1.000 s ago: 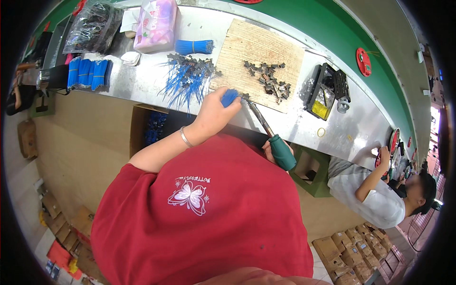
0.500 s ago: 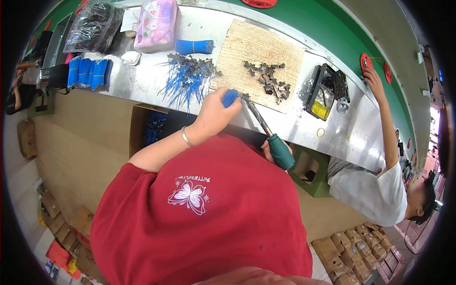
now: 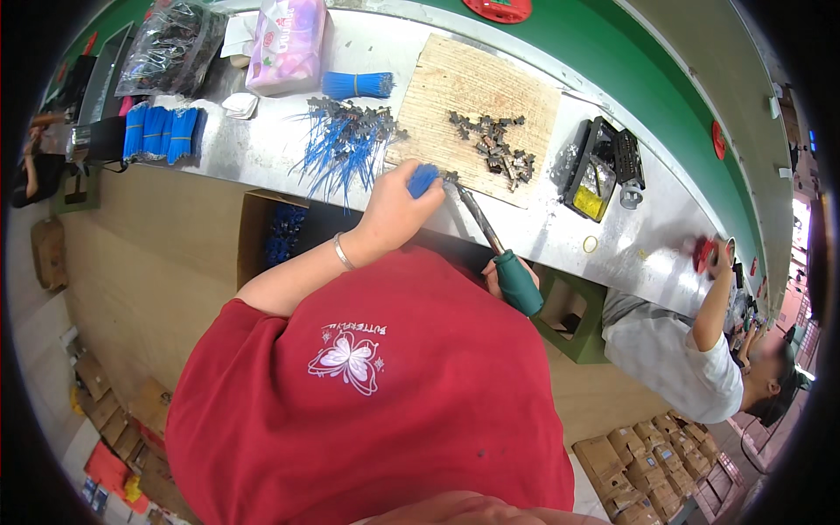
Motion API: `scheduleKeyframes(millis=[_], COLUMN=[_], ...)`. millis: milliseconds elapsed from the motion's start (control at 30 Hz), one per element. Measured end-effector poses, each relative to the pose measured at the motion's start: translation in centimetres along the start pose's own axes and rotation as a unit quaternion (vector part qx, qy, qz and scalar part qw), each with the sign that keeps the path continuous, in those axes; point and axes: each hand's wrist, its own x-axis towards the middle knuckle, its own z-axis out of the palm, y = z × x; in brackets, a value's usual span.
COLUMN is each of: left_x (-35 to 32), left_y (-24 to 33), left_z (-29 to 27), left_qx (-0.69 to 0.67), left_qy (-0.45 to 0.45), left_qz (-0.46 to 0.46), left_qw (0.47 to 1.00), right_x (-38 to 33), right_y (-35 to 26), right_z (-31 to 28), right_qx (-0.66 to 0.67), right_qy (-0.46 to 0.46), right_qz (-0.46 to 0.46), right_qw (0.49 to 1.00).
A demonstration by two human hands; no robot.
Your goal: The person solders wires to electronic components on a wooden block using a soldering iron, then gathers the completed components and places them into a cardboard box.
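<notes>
My left hand [image 3: 389,210] is closed around a bundle of blue wires [image 3: 423,180] at the front edge of the wooden board [image 3: 442,83]. My right hand [image 3: 493,278], partly hidden behind the handle, grips a soldering iron [image 3: 520,286] with a green handle. Its metal shaft slants up to the left, with the tip at a small dark part [image 3: 451,177] beside the wire ends. On the board lie several loose black parts [image 3: 499,144]. Left of it is a heap of blue wires with black parts [image 3: 346,136] attached.
Behind the heap lies a tied blue wire bundle [image 3: 357,85]; more bundles [image 3: 162,134] lie at left. A tissue pack [image 3: 287,48] and a plastic bag [image 3: 171,52] stand behind. A black tray [image 3: 588,175] with yellow material sits right of the board. A co-worker's hand [image 3: 721,260] is at far right.
My hands, the wires and the soldering iron hold nearly still. The co-worker's hand has come from the green strip down to the table with a red disc. Another red disc has shifted right.
</notes>
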Motion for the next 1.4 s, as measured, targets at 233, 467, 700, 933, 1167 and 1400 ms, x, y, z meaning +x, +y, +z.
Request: scheduleKeyframes(millis=[233,467,700,933,1167,1400], left_x=[0.0,0.0,-0.1,-0.2,-0.2,-0.3], left_y=[-0.2,-0.2,0.0,0.2,0.0,0.1], left_z=[0.1,0.0,0.1,0.4,0.6,0.8], left_qx=[0.01,0.009,0.011,0.023,0.037,0.054], left_qy=[-0.003,0.003,-0.008,-0.008,0.008,0.023], left_qz=[-0.004,0.013,0.026,0.022,0.043,0.061], left_qw=[1.0,1.0,1.0,0.999,0.998,0.996], right_x=[0.2,0.1,-0.1,-0.1,0.0,0.0], right_y=[-0.1,0.5,0.9,1.2,1.0,1.2], right_z=[0.0,0.1,0.5,0.5,0.4,0.6], right_qx=[-0.03,-0.027,0.061,0.067,0.058,0.041], right_qy=[0.024,0.029,0.041,0.033,0.042,0.057], right_qz=[-0.03,-0.066,-0.038,-0.027,-0.063,-0.063], right_qw=[0.999,0.997,0.997,0.997,0.995,0.996])
